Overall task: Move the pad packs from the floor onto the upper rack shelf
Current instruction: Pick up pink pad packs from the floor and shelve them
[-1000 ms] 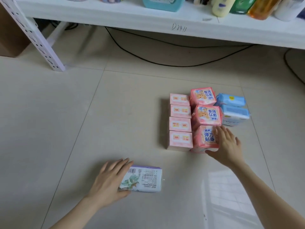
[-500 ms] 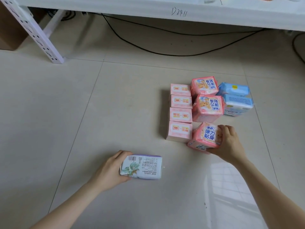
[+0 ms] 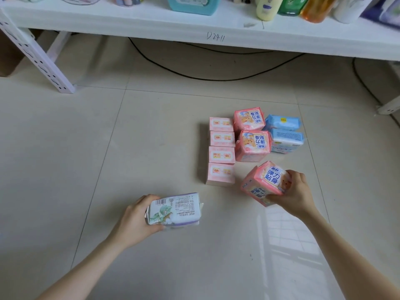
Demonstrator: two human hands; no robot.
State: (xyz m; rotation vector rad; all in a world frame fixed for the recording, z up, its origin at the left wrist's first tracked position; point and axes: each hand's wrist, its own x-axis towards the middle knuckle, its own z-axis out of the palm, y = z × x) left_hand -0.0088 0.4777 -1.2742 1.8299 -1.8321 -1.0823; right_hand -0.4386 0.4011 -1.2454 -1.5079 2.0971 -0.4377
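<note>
My left hand (image 3: pixel 135 221) grips a white pack with a green leaf print and purple edge (image 3: pixel 175 210), lifted just off the floor tiles. My right hand (image 3: pixel 295 194) holds a pink pad pack (image 3: pixel 265 182), tilted and raised off the floor. On the floor behind stand two more pink packs (image 3: pixel 252 145), a column of several pale pink boxes (image 3: pixel 221 153) and two blue packs (image 3: pixel 285 132). The white rack shelf (image 3: pixel 194 29) runs across the top of the view.
Bottles and a teal container (image 3: pixel 190 5) stand on the shelf. A perforated white rack leg (image 3: pixel 36 57) slants at the left, another foot (image 3: pixel 389 105) at the right. Black cables (image 3: pixel 205 76) lie under the shelf. A cardboard box (image 3: pixel 8 61) sits far left.
Both hands closed on their packs and lifted them: the right one pulled the pink pack away from the group and tipped it. The camera tilted up, showing the shelf items again.
</note>
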